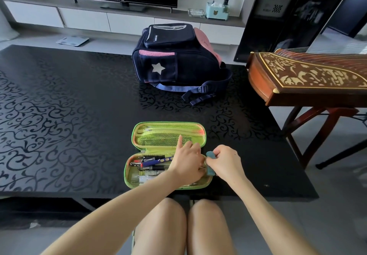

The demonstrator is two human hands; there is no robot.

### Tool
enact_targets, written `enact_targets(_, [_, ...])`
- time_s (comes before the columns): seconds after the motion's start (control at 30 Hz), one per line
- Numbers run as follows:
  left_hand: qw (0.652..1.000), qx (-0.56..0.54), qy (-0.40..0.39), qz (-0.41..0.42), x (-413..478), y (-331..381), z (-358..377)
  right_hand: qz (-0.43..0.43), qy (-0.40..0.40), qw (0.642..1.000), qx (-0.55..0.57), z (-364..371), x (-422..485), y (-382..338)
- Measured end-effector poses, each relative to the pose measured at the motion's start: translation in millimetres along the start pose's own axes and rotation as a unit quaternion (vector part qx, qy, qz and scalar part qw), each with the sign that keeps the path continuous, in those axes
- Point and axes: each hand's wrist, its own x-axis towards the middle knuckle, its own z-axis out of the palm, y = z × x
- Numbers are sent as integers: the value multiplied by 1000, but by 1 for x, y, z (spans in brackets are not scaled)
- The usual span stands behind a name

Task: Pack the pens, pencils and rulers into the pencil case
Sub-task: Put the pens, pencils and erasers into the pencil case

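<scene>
A green pencil case (pixel 131 172) lies open on the black table near its front edge, its mesh-pocket lid (pixel 168 134) folded back. Several pens and pencils (pixel 153 160) lie in the lower half. My left hand (pixel 187 163) rests over the right part of that half, index finger pointing up toward the lid, the other fingers curled; what they hold is hidden. My right hand (pixel 223 160) sits at the case's right end, fingers closed on a small teal object (pixel 210 155) that looks like an eraser.
A navy and pink backpack (pixel 174 62) stands on the table (pixel 69 106) behind the case. A wooden zither (pixel 305 78) on a stand juts in at the right. A TV cabinet runs along the far wall. My knees are below the table's front edge.
</scene>
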Motion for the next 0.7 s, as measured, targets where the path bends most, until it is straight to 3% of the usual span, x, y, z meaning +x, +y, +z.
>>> enact_targets(0.4, [995,-68,56,-56,-9,0,-1,4,-10,1000,-9,2,1,-5])
enact_targets(0.53, [976,-137,128,-107,-21,-17,-9,13,-21,998,-61,15,2,-14])
enact_targets(0.7, [958,-134,174,-186,-39,-60,-17,-33,8,988,-150,15,-4,-27])
